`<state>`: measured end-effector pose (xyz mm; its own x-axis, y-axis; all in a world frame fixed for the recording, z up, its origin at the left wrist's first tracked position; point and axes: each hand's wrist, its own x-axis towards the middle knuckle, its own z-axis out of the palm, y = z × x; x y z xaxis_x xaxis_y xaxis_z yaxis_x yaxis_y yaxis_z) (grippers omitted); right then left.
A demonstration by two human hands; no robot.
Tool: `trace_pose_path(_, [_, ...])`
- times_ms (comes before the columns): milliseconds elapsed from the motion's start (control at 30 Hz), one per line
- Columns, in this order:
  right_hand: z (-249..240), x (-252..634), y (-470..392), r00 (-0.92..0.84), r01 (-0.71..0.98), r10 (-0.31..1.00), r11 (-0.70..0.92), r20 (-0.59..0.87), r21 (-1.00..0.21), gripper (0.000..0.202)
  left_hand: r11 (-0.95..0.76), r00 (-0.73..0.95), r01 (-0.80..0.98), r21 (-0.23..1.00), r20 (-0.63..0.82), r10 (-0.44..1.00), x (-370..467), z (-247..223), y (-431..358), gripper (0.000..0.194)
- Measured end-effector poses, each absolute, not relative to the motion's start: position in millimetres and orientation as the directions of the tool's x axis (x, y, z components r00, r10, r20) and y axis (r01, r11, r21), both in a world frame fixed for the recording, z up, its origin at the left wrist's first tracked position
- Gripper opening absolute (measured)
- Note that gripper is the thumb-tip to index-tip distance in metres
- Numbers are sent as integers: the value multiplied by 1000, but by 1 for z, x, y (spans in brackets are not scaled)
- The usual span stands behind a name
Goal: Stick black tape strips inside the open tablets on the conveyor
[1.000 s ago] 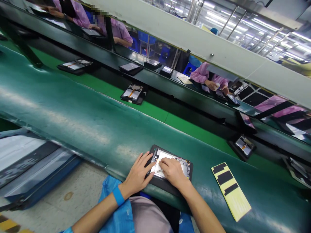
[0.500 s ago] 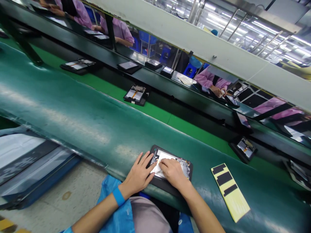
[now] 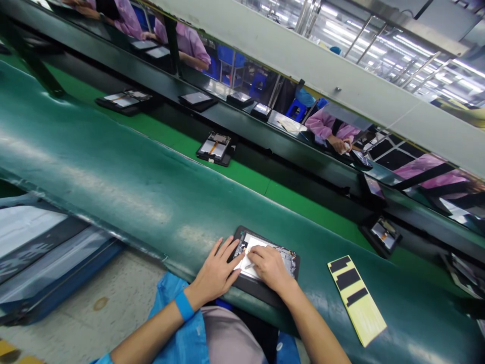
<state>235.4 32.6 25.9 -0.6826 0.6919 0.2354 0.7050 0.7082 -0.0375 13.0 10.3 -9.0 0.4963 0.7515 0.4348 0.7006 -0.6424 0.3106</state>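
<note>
An opened tablet point(image 3: 265, 290) lies in a black casing at the bench's near edge, its white battery area and circuit parts facing up. My left hand point(image 3: 217, 268) rests on its left side with the fingers spread. Over the middle of the tablet, my right hand point(image 3: 269, 265) is closed in a pinch, thumb and forefinger together. Something thin and grey shows beneath those fingers, but what they hold is mostly hidden. To the right lies a yellow backing sheet point(image 3: 366, 318) with several black adhesive pieces on its upper half.
A green-covered bench point(image 3: 125, 177) runs across in front of me. Beyond it, a green conveyor belt point(image 3: 250, 182) carries opened tablets, one being a tablet point(image 3: 214, 147) ahead. Co-workers in pink sleeves point(image 3: 322, 124) sit across the line. A pale beam point(image 3: 303, 65) crosses above.
The right hand's fingers have shifted slightly on the tablet, and more of the thin grey thing shows. My left hand stays put. The view has moved a little.
</note>
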Motion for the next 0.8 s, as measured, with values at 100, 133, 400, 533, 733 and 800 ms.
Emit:
trace_pose_path(100, [25,235,31,-668,713,697,700,259,-46,18,-645,495,704,298,446,746,14,-10,10,47])
trace_pose_path(133, [25,235,31,-665,714,698,698,266,-48,18,-640,490,711,292,448,748,14,-10,9,48])
trace_pose_path(400, [23,233,30,-629,726,721,679,291,-114,18,-603,476,764,231,429,767,21,5,12,37])
trace_pose_path(533, [20,234,29,-610,714,716,682,338,-157,20,-634,504,736,237,435,747,17,5,14,39])
trace_pose_path(733, [16,236,28,-581,707,720,677,378,-204,20,-612,494,760,219,417,763,16,-2,8,42])
trace_pose_path(800, [16,236,28,-582,711,730,671,358,-211,19,-613,508,767,191,404,761,16,1,11,40])
